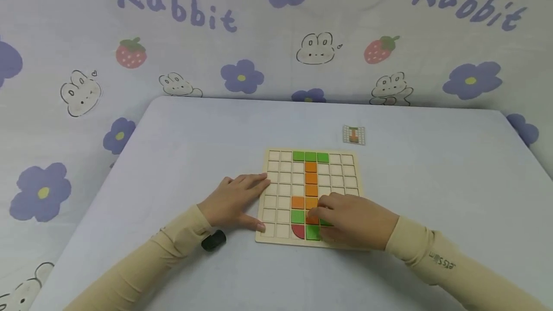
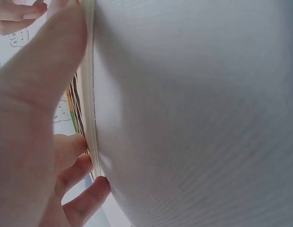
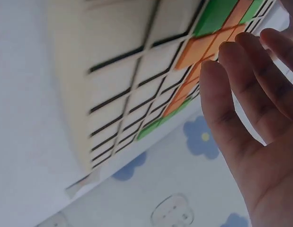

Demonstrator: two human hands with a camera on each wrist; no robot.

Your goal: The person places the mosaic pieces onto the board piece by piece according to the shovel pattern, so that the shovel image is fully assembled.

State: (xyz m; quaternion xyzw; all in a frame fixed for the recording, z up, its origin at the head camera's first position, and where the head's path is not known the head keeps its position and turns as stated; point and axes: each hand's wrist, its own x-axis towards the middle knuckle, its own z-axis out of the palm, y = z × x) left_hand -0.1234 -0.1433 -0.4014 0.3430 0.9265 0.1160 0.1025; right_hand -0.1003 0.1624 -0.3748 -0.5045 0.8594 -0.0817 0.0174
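A pale wooden grid board [image 1: 276,243] lies on the table, holding coloured tiles. Green tiles [image 1: 310,157] line its far edge, above a column of orange tiles [image 1: 311,178]. Nearer are a green tile [image 1: 313,232] and a red quarter-round tile [image 1: 298,231]. My left hand [image 1: 229,203] rests against the board's left side, its thumb by the near corner and fingertips touching the edge [image 2: 91,113]. Over the near right part, my right hand [image 1: 356,220] touches the orange tiles with its fingertips; its fingers [image 3: 215,90] are extended and hold nothing visible. It hides several cells.
A small picture card [image 1: 354,135] with a similar pattern lies beyond the board's far right corner. A small black object [image 1: 213,240] sits beside the left wrist. The white table [image 1: 194,133] meets a cloth backdrop [image 1: 276,32] printed with flowers and rabbits.
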